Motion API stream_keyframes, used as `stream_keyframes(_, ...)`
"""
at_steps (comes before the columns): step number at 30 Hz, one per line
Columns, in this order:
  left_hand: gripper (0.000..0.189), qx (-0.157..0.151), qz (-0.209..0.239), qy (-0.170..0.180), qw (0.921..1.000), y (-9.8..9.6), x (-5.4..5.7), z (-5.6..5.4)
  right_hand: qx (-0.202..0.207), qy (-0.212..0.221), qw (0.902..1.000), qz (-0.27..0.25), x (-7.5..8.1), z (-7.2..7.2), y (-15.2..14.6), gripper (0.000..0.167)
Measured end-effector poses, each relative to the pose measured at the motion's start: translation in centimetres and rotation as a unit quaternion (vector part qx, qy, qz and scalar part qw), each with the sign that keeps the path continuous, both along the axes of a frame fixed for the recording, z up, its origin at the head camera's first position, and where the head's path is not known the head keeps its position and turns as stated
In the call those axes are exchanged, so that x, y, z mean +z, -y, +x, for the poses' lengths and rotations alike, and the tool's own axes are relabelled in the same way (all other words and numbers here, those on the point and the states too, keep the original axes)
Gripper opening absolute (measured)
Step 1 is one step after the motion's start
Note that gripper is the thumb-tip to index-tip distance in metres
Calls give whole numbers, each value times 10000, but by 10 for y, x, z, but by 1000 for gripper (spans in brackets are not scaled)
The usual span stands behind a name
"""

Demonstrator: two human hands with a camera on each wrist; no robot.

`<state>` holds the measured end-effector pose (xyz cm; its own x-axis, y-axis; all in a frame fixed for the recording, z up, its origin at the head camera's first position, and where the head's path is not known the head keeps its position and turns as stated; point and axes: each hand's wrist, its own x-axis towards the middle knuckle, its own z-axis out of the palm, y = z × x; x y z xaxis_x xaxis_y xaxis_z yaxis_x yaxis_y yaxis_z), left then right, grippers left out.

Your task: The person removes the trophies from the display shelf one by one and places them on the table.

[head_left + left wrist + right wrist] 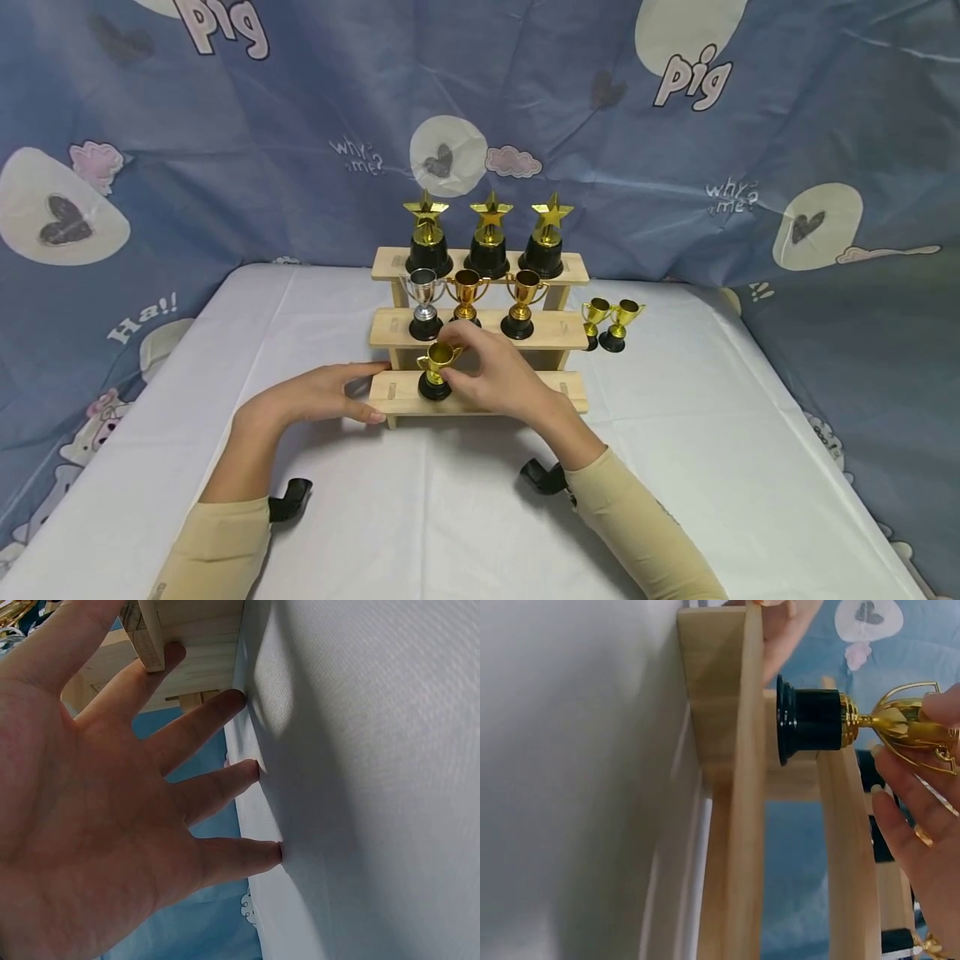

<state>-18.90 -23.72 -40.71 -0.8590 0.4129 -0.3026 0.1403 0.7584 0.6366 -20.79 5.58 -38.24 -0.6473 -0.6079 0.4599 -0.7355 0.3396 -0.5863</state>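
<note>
My right hand point(498, 375) pinches the cup of a small gold trophy point(814, 720) with a black base. In the right wrist view the trophy is upright, its base close over the lowest board of a three-step wooden display stand point(562, 392). At the left end of that board is my left hand point(311, 393), fingers spread, thumb at the board's front corner. The left wrist view shows fingertips down at the white cloth and one finger behind the stand's leg. On the middle step stand a silver trophy point(424, 300) and two copper-gold ones point(522, 304), one partly behind my right hand.
Three black-based star trophies point(487, 242) line the top step. To the right of the stand, two more gold cup trophies point(618, 325) are on the white cloth point(712, 433). A blue patterned curtain point(300, 100) hangs behind and around the table.
</note>
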Motion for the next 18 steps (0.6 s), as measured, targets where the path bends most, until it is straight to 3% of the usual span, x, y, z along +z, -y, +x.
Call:
stream_keyframes(10, 88, -25, -33, 1, 10000, 1, 0, -1, -113, 424, 9990, -11, 9, -4, -15, 33)
stream_keyframes(18, 89, 49, -46, 49, 10000, -1, -1, -1, -360, 676, 9962, 422, 20, -5, -31, 32)
